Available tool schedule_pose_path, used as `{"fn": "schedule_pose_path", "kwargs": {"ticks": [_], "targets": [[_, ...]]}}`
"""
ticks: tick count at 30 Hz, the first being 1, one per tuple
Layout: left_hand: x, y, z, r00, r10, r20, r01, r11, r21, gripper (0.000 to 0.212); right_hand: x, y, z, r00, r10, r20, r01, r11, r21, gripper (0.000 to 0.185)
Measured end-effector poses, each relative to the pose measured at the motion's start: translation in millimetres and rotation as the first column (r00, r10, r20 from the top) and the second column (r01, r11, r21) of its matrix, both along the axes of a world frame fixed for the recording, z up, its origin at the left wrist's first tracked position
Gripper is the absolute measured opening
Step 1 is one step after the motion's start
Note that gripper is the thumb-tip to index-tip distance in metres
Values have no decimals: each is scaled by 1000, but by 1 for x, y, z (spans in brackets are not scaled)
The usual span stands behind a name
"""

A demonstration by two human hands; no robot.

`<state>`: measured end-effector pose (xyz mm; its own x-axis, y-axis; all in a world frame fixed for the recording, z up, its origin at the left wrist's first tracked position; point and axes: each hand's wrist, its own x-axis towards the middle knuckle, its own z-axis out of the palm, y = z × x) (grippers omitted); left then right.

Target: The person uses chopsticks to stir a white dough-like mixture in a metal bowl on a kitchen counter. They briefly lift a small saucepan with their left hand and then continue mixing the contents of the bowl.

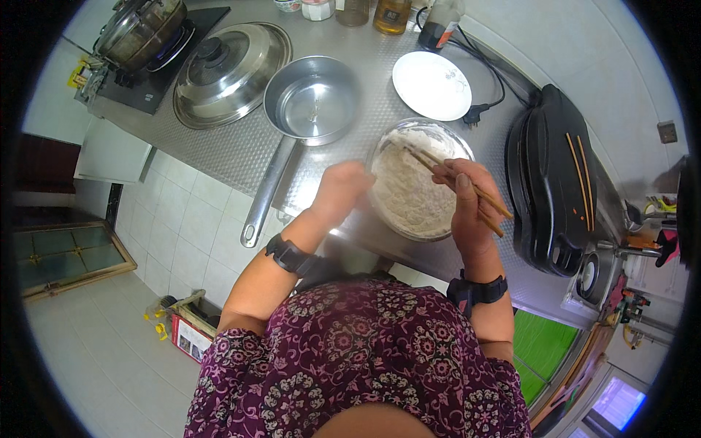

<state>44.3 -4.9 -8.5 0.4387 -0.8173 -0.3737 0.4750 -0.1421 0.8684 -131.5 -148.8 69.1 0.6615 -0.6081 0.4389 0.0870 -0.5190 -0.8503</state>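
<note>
A round metal bowl (466,143) stands before me on the counter, with pale, lumpy dough (413,189) and loose white flour (421,134) inside. My right hand (475,194) holds a pair of wooden chopsticks (430,159) over the bowl, their tips down at the flour mixture. At the bowl's left rim, my left hand (348,186) is curled with its fingertips on the edge; it looks slightly blurred. To the left of the bowl sits a saucepan (315,101) with what looks like clear liquid in it, its long handle (268,191) reaching past the counter's front edge.
A domed pot lid (233,71) lies left of the saucepan, near a gas hob with a lit flame under a pot (142,33). Behind the bowl are a white plate (431,86) and a plug (475,113). Another chopstick pair (581,180) rests on a black electric griddle (539,180).
</note>
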Motion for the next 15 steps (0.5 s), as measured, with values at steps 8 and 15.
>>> {"fn": "schedule_pose_path", "kwargs": {"ticks": [8, 15], "targets": [[0, 1, 5, 1000, 2, -9, -2, 1000, 10, 12, -26, 7, 12, 989, 121, -90, -102, 977, 186, 19], [-3, 0, -4, 998, 30, -50, -33, 998, -52, 10, -9, -1, 11, 996, -85, 2, 79, 932, 354, 20]]}}
